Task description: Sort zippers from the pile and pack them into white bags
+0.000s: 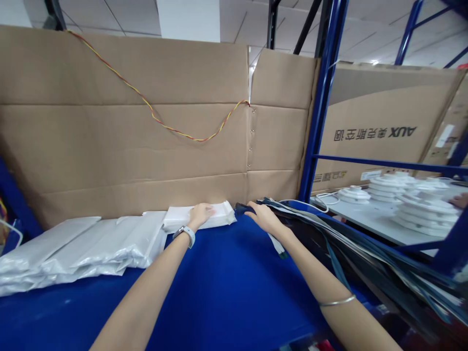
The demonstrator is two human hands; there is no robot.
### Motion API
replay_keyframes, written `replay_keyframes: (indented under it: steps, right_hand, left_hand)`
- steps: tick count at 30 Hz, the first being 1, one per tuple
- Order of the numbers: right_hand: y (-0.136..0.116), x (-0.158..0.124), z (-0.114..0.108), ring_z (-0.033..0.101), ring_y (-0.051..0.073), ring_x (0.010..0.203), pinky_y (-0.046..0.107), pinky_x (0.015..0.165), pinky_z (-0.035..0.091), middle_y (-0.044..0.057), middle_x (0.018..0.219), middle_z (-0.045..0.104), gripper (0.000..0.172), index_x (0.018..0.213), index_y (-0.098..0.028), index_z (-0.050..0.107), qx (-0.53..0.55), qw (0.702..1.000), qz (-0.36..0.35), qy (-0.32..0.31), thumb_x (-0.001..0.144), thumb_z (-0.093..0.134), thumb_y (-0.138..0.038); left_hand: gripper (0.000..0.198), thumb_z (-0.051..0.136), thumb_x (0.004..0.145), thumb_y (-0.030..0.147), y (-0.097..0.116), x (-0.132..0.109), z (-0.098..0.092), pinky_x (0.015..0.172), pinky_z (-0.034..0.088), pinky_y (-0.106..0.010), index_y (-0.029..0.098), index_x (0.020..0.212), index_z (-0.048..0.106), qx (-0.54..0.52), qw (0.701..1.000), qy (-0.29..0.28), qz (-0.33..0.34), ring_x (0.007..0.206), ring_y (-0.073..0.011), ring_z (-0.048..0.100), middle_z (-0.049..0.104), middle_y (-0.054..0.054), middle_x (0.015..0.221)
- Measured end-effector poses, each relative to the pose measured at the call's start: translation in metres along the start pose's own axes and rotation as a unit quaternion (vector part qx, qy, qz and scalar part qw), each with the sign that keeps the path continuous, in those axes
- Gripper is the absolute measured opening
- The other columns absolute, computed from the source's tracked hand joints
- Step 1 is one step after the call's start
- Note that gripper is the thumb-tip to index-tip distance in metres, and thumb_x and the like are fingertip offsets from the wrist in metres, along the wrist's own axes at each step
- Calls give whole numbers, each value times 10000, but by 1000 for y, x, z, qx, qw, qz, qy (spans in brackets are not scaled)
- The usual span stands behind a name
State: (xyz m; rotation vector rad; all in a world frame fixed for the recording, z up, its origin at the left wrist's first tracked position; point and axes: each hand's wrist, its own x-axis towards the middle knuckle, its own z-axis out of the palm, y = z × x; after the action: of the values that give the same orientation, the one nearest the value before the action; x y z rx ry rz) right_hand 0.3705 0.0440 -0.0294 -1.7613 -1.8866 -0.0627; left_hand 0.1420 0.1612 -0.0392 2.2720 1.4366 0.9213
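One slim white packet (222, 211) lies directly beneath the left hand (200, 215), against the cardboard panel (146, 151); its wrapping is pale, slightly glossy, and crinkled at the end nearer the right hand (263, 218). The left hand rests over it with the fingers blurred, so I cannot tell whether they grip. The right hand bends its fingers over the dark end (242, 208) of something beside the packet; whether it is clenched on it I cannot tell.

Beyond the right hand, a large carton (380, 109) carries "AUX" and the Chinese characters 奥克斯空调, upside down; a white sticker on it is too small to read.

To the left hand's left, glossy white plastic pouches (106, 241) overlap in a pile. A heap of dark and white strips (365, 248) runs from the right hand outward beneath that forearm. A blue upright (321, 112) stands between the right hand and stacked white round fittings (420, 214). Above both hands, a twisted red-and-yellow wire (199, 140) sags across the panel.
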Motion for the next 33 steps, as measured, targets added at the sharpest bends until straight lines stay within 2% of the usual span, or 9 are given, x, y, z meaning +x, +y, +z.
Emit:
replay_keyframes:
  steps: [5,10,13,15,21,24,27,30,33]
  right_hand:
    - [-7,4,5,628,225,905,256,745,410,89,934,681,221,1070,-201,568,20,999,6,25,874,515,-289]
    - [-10,10,10,629,225,909,262,747,415,83,935,682,253,1102,-215,556,47,997,11,63,886,492,-331]
    - [-11,10,11,630,221,904,263,749,417,81,920,683,241,1064,-209,567,66,994,6,84,895,468,-350]
    - [-12,8,10,628,221,903,266,755,416,84,919,682,223,1036,-203,580,69,995,-4,75,888,478,-334]
    - [-23,-1,2,622,220,914,282,781,419,76,985,675,266,1097,-193,587,92,993,-77,7,853,490,-233]
    - [-41,-8,-3,614,220,925,277,791,414,71,1035,669,281,1084,-196,612,116,983,-143,-13,821,517,-225]
    - [-64,-23,-2,620,204,778,255,702,412,54,850,693,192,917,-180,667,117,975,-174,-74,780,533,-202]
    - [-85,-46,5,583,169,678,232,627,382,25,740,659,153,866,-167,643,126,970,-178,-111,746,556,-204]
    - [-101,-73,11,550,149,665,212,564,353,7,765,623,280,944,-162,569,152,959,-178,-160,686,631,-251]
  left_hand:
    - [147,649,736,311,-4,-2,11,802,410,-282,210,805,731,48,998,32,-4,913,-221,625,711,-64,948]
    - [126,635,753,266,11,-13,7,881,369,-328,193,779,734,46,996,67,38,905,-218,613,713,-73,907]
    - [91,639,756,232,26,-23,-3,952,325,-337,207,760,727,21,993,80,84,943,-200,597,710,-43,915]
    - [105,623,776,243,35,-30,-13,961,325,-341,208,778,721,-1,990,90,108,949,-196,595,706,-40,926]
    - [162,579,805,295,44,-53,-42,808,432,-299,198,825,708,-69,984,106,127,857,-188,615,702,-49,907]
    - [128,606,777,272,44,-74,-45,778,444,-298,194,776,707,-86,984,87,128,812,-190,620,705,-43,854]
    - [113,614,770,260,45,-103,-50,749,440,-297,193,750,703,-80,987,61,126,778,-191,617,703,-36,820]
    - [117,596,785,244,47,-140,-65,728,426,-301,203,752,700,-8,992,19,128,780,-199,614,698,-32,831]
    - [144,565,806,239,45,-180,-84,678,416,-297,211,747,694,88,986,-47,132,768,-205,613,685,-31,832]
